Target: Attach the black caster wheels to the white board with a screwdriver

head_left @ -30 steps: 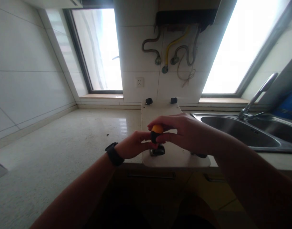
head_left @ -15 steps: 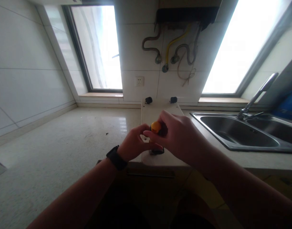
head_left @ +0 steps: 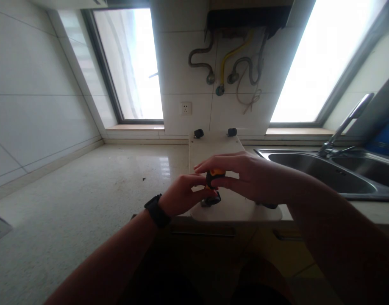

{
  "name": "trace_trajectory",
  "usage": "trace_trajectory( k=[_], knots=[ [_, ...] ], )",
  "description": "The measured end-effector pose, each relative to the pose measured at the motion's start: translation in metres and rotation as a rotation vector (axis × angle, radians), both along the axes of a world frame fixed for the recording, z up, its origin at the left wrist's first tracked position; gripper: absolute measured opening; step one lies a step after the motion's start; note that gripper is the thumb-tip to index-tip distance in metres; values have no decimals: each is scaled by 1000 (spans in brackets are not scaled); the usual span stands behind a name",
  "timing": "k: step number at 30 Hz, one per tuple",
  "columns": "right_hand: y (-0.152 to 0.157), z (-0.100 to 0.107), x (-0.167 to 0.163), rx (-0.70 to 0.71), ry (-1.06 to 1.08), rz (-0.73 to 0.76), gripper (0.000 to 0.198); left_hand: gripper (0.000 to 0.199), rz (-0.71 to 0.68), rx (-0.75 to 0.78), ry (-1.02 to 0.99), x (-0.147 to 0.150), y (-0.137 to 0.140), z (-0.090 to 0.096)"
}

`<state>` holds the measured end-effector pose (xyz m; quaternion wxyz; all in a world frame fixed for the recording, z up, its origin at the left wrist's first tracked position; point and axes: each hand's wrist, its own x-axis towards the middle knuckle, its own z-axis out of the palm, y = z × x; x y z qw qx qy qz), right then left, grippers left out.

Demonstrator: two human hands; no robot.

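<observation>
White-tiled kitchen wall behind pale speckled stone desk. Stainless-steel double sink set in at right. Flat white round-cornered board lies on desk, beside sink. Right grip pinches orange-and-black tool handle above board's near-left corner; left grip pinches handle's lower end. Black casters at board's corners, one just below left thumb.

A white board lies flat, black casters at its 11, 1, 5 and 7 o'clock corners, and an orange-and-black-handled tool, partly covered, tilts its orange end toward 1 o'clock, just 12 o'clock of the 7 o'clock caster.
</observation>
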<state>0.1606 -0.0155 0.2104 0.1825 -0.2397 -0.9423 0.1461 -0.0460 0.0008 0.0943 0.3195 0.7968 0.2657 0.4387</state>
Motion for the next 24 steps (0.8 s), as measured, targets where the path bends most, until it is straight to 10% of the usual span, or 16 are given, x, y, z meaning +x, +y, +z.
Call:
trace_trajectory(
  k=[9,18,24],
  knots=[
    [-8,-8,-13,210,-14,-315,34,24,-112,-106,82,-11,9,-2],
    [-24,-14,-31,284,-108,-582,41,32,184,-26,-36,5,-1,-5],
    [-15,-10,-9,160,-20,-298,53,21,26,-107,-17,4,-4,-2]
  ],
)
